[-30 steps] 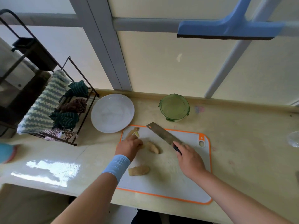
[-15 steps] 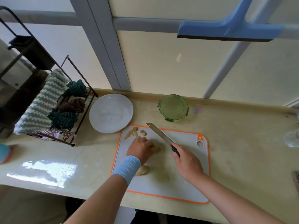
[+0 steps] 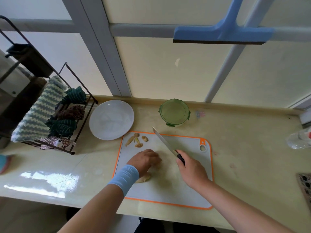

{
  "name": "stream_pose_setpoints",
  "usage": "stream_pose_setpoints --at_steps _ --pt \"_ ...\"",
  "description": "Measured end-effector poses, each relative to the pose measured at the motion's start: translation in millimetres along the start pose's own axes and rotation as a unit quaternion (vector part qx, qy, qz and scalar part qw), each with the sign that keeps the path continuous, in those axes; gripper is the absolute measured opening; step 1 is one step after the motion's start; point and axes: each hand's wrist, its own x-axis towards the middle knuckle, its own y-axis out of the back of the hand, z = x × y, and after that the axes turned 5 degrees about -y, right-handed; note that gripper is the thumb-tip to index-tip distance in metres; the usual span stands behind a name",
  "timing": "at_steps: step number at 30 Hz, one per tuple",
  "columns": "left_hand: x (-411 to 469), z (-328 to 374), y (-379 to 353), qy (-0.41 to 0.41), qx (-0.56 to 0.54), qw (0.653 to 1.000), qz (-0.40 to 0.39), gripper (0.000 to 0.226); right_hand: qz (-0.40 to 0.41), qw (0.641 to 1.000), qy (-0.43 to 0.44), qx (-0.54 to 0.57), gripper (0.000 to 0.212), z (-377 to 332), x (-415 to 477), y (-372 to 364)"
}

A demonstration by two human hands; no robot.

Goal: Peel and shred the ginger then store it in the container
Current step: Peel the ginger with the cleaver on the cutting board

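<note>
Pinning a mostly hidden ginger piece (image 3: 158, 166) at the cutting board's (image 3: 185, 190) middle under curled left hand (image 3: 144, 159) fingers. Gripping a knife (image 3: 164, 142) in the right hand (image 3: 190, 167), fingers wrapped round its handle. Peelings (image 3: 138, 140) at the board's far left corner; container (image 3: 174, 112) near the table's (image 3: 244, 148) far edge.

I see pale ginger (image 3: 143, 178) flat on the board (image 3: 185, 190), trimmings (image 3: 137, 140) at its far-left corner; green-lidded container (image 3: 174, 112) closed behind.
</note>
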Motion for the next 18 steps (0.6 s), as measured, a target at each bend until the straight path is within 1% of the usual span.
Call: stream_pose_setpoints --at_steps 3,5,7,8,10,12,14,18 --pt "-1.9 2.5 -2.0 0.054 -0.011 0.997 0.061 0.06 -0.003 1.0 0.011 -0.009 0.039 0.6 -1.6 1.5" --pt "-6.7 14.0 0.1 0.108 -0.039 0.99 0.087 0.051 -0.008 0.999 0.024 -0.033 0.036 -0.7 -2.5 2.0" --pt "-10.5 25.0 -2.2 0.199 -0.077 0.971 0.112 0.033 -0.016 0.998 0.036 -0.055 0.033 -2.3 -3.2 2.1" --pt "-12.4 28.9 -5.9 0.23 -0.095 0.959 0.133 0.028 -0.021 0.997 0.043 -0.066 0.031 -2.6 -3.5 2.1" --pt "-17.3 36.1 -13.1 0.263 -0.126 0.941 0.172 0.03 -0.032 0.994 0.058 -0.086 0.028 -2.5 -3.6 1.4" --pt "-20.0 38.8 -17.3 0.278 -0.156 0.927 0.197 0.027 -0.04 0.992 0.069 -0.097 0.024 -1.9 -3.5 0.2" --pt "-20.3 35.5 -24.6 0.273 -0.155 0.923 0.221 0.02 -0.039 0.991 0.079 -0.104 0.022 -2.0 -3.1 0.2" --pt "-19.6 34.6 -30.6 0.196 -0.096 0.936 0.275 0.01 -0.013 0.986 0.113 -0.125 0.02 -0.3 -1.9 1.8"
